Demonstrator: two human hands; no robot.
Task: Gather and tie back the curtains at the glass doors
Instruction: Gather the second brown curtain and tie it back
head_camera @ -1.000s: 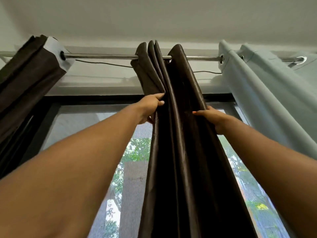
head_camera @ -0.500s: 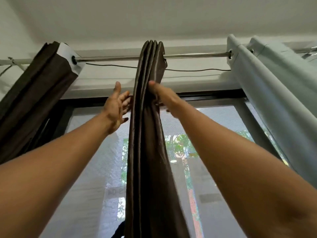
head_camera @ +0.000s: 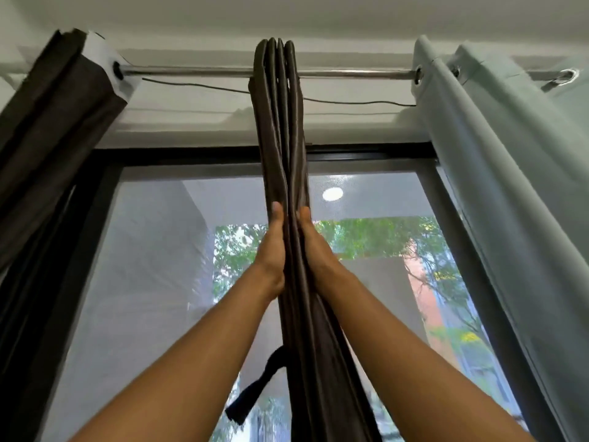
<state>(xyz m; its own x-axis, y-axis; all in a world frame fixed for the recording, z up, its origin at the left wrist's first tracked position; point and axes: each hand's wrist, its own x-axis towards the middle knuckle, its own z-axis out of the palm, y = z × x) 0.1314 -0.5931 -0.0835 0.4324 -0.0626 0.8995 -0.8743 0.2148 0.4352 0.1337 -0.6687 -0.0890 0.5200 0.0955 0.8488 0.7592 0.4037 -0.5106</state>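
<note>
A dark brown curtain [head_camera: 280,122] hangs from the metal rod [head_camera: 191,71] in the middle, gathered into a narrow bundle of folds. My left hand [head_camera: 274,247] presses flat against the bundle's left side. My right hand [head_camera: 314,247] presses against its right side, so the folds are squeezed between both palms. A dark tie-back strap [head_camera: 255,387] dangles from the bundle lower down, below my left forearm.
Another dark curtain [head_camera: 54,129] is bunched at the left end of the rod. A pale green curtain [head_camera: 497,161] hangs at the right. Behind them stand the black-framed glass doors [head_camera: 153,266], with trees and buildings outside. A thin wire [head_camera: 197,86] sags under the rod.
The brown curtain went from spread folds to a tight narrow bundle. My left hand, open beside it a moment ago, has closed in, and both hands have slid lower to press it together.
</note>
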